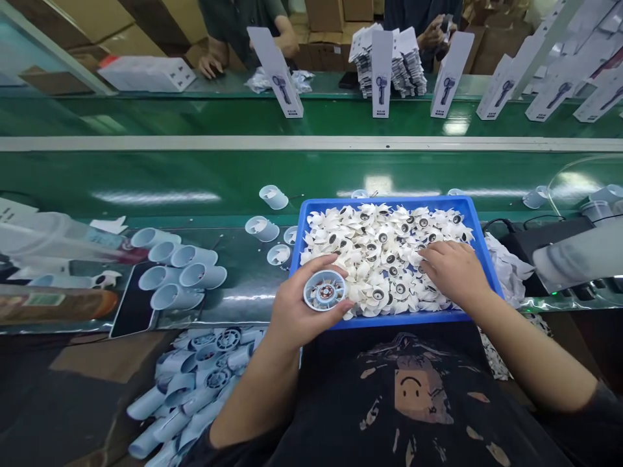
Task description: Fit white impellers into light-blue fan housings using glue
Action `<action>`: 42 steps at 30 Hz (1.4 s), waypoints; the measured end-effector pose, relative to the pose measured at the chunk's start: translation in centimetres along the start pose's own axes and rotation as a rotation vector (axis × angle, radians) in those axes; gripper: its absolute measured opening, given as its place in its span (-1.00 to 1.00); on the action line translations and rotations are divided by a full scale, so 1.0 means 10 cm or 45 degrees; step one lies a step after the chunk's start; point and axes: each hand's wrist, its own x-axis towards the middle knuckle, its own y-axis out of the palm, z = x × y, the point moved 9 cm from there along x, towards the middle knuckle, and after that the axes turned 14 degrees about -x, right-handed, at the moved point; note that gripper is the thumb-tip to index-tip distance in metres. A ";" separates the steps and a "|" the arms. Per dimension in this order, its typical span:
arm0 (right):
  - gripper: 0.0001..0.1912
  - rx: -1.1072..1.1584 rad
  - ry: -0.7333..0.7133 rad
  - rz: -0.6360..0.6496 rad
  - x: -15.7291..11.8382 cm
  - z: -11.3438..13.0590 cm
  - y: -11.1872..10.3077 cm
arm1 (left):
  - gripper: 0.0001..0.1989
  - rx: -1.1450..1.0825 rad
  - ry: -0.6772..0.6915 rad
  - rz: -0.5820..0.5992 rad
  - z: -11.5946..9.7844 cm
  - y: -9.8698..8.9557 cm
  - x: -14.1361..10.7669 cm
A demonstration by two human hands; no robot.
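Left hand (294, 305): wrapped round a pale blue cup (325, 290), with thumb on the near side and fingers on the far side; apparently a secure hold.
Cup: above the near left corner of the blue tray (413, 318); open end up toward the head, so seen almost straight down its long axis; spoked inside.
Right hand (455, 272): low over the right part of the tray; fingers bent and close together, tips down; cannot tell whether anything is pinched.
White fan blades (377, 295): heaped in the tray, right under and around the right fingertips, turned every way, some with dark round centres showing.
Nearer hand: for the blades at the tray's right, the right; for the cup, the left, in full contact.
From right fingertips to cup: leftward across the heap and slightly toward the body, well apart.
Left of the tray: more blue cups (203, 275) grouped on the bench (238, 279).
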 end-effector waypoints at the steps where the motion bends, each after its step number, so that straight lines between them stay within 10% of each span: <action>1: -0.86 -0.036 -0.003 0.065 0.07 0.04 0.11 | -0.42 -0.010 -0.007 0.012 0.00 0.02 0.00; 9: -0.78 0.197 0.145 0.192 0.22 0.02 0.27 | -0.42 -0.050 -0.006 0.014 0.07 0.10 0.00; 21: -0.63 1.808 -0.149 0.402 -0.30 0.53 -0.13 | -0.41 0.125 0.238 0.452 -0.23 0.64 0.00; 30: -0.89 0.450 -0.410 -0.299 -0.44 0.76 -0.74 | -0.59 0.323 0.679 0.308 -0.52 0.78 -0.13; 36: -0.87 0.429 -0.365 -0.322 -0.37 0.80 -0.59 | -0.55 0.364 0.688 0.084 -0.55 0.72 -0.18; 42: -0.82 0.818 -0.564 -0.076 -0.47 0.64 -0.68 | -0.45 0.393 0.672 0.269 -0.51 0.64 -0.18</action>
